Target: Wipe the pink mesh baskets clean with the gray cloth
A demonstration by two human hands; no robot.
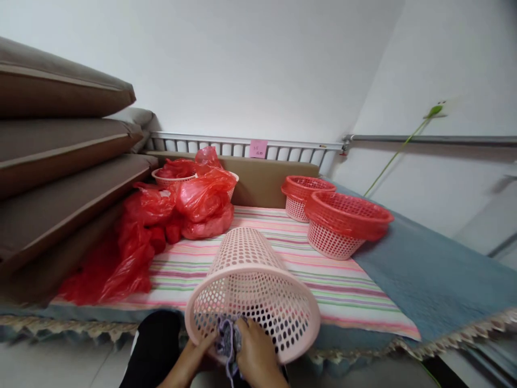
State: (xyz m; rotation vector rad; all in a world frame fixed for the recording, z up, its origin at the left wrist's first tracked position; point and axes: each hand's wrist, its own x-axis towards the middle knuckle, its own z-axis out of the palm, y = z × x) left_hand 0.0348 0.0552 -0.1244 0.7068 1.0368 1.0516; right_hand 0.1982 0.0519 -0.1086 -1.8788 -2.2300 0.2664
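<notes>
The pale pink perforated plastic basket (246,248) lies on its side on the striped cloth (343,296), its long axis running away from the person and its wide mouth facing them. At the lower rim, the right hand (258,353) grasps a bunched purple-grey knitted cloth (231,337) from the right, while the left hand (189,358) touches its left edge, equally near, though whether those fingers are closed on it cannot be told.
</notes>
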